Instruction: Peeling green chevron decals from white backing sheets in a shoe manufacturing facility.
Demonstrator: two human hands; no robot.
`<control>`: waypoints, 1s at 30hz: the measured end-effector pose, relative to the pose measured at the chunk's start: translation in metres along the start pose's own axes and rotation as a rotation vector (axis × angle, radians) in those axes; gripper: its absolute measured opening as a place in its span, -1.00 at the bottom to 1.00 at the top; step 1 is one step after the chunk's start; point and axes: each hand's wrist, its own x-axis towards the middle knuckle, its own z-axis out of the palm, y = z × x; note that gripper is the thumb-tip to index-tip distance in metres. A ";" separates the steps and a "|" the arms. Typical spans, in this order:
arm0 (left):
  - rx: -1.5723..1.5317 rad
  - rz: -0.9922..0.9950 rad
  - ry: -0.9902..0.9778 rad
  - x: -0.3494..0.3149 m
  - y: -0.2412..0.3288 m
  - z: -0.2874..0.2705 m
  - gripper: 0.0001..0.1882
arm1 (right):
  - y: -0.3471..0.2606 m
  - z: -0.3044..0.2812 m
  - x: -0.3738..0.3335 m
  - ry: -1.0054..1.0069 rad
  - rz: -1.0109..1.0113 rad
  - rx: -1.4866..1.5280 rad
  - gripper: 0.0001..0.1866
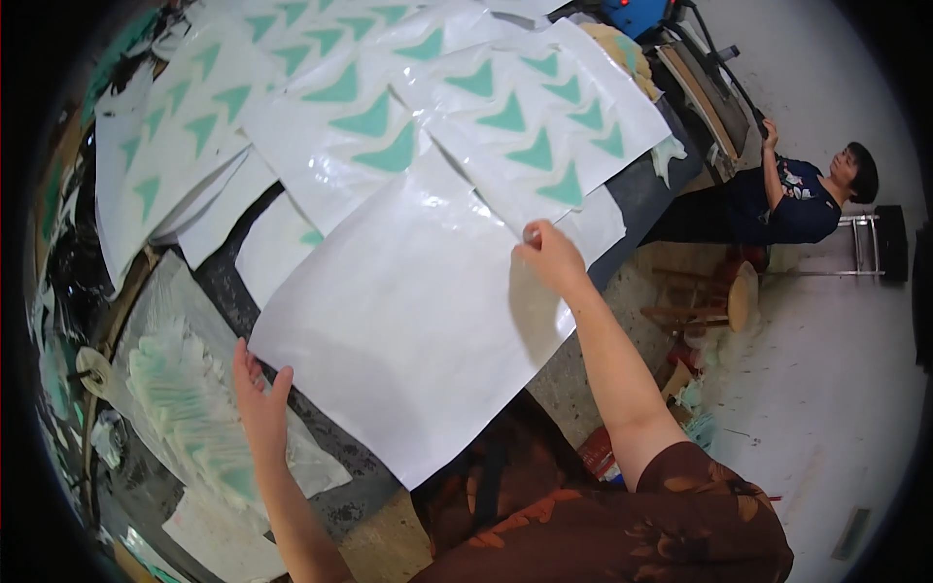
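Observation:
A blank, glossy white sheet [408, 311] lies in front of me, its near corner reaching past the table edge toward my body. My left hand [262, 398] is at the sheet's left corner, thumb and fingers apart; whether it touches the sheet I cannot tell. Over the sheet's right part is my right hand [552, 257], its fingers curled together and casting a shadow. What those fingers hold, if anything, is too small to make out. Beyond lie overlapping white sheets [496, 87] bearing green, glossy arrow-like shapes [505, 115].
A clear plastic bag [185, 389] of stacked pale green pieces is on the dark table [340, 447] at left, beside a roll [94, 371]. To the right another person [797, 199] stands near some equipment [700, 87]. A wooden stool [743, 296] is on the floor there.

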 end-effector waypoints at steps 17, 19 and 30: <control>-0.330 0.203 0.546 -0.093 0.072 -0.038 -0.73 | -0.005 -0.072 -0.008 -0.550 -0.391 0.570 -0.66; -0.516 0.161 0.593 -0.114 0.104 -0.040 -0.73 | -0.009 -0.102 -0.018 -0.706 -0.382 0.841 -0.72; -0.312 -0.024 0.283 -0.106 0.121 -0.014 -0.45 | 0.020 -0.186 -0.058 -0.751 -0.560 0.699 -0.68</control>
